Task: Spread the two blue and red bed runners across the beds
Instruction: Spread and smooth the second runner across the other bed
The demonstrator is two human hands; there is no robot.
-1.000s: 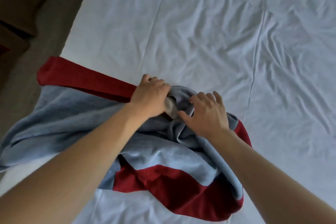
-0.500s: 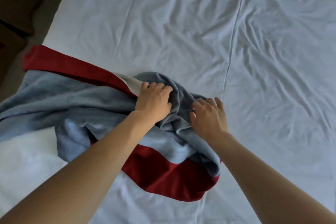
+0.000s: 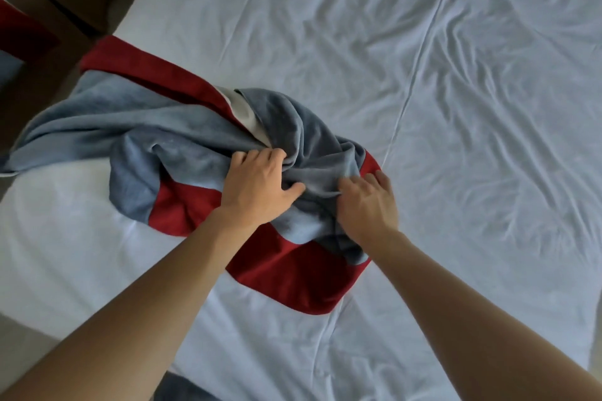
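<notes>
**Blue-and-red runner, half spread, both hands buried in the bunch**

Velvety-looking stuff, this bed runner (image 3: 182, 137): soft, floppy, no stiffness at all, judging by how it slumps into folds. Going left to right as I see it on the head cam.

Out past my left hand, the runner's far end lies mostly flat and hangs over the bed's left edge, red band along the top, blue below. A pale strip of lining shows just above the left hand where the cloth has flipped.

Left hand (image 3: 257, 187) sits on the heap, fingers curled into the blue folds and thumb hooked under a ridge, so it's gripping cloth. Right hand (image 3: 368, 202), just beside it, pinches a blue fold between thumb and curled fingers. Everything below and between my wrists is the bunched end, red border curving under it.

To the right of the right hand is bare, wrinkled white sheet (image 3: 488, 140), where I reckon this end needs to go.

My take: it'll be light but draggy, and the sheet may ruck up with it. Grabbing mid-bunch just moves the lump, so I'd dig for the end hem or corners and pull from there.
</notes>
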